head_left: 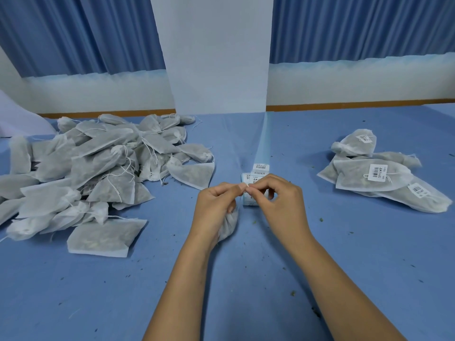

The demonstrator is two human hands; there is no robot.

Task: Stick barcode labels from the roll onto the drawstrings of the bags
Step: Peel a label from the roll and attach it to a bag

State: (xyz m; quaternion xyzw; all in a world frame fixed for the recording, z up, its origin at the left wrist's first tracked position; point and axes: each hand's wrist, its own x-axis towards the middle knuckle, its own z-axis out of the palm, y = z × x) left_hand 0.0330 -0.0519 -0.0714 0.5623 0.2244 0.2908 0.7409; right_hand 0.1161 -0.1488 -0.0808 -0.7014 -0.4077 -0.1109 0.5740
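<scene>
Blue table surface (246, 279), flecked with small dark crumbs. Blue curtains (81, 33) and white pillar (216, 57) at back, pillar straight behind label roll (259, 169).

Label roll: near table centre, white barcode labels facing up, pale backing strip trailing away towards pillar. Near end partly hidden by fingers.

Well to left of label roll: large loose heap of unlabelled bags (98, 163), grey-white mesh, drawstrings lying across each other. One bag flat at near edge of heap.

Well to right of label roll: smaller stack of labelled bags (374, 178), overlapping, barcode labels readable as such on three of them; print too small to read.

Hands together, just in front of label roll and partly over it.
- Left hand (216, 205): lower fingers curled round gathered neck of held bag (227, 226), bag body hanging below palm, above table. Thumb and forefinger raised, tips meeting right hand's.
- Right hand (280, 200): thumb and forefinger pinching small white piece (247, 187) at same spot; other fingers loosely curled, holding nothing seen.

Small white piece caught between both sets of fingertips; cannot tell whether label, drawstring or both. Drawstring of held bag not separately made out.

Both forearms bare, entering from bottom edge, converging towards label roll.
</scene>
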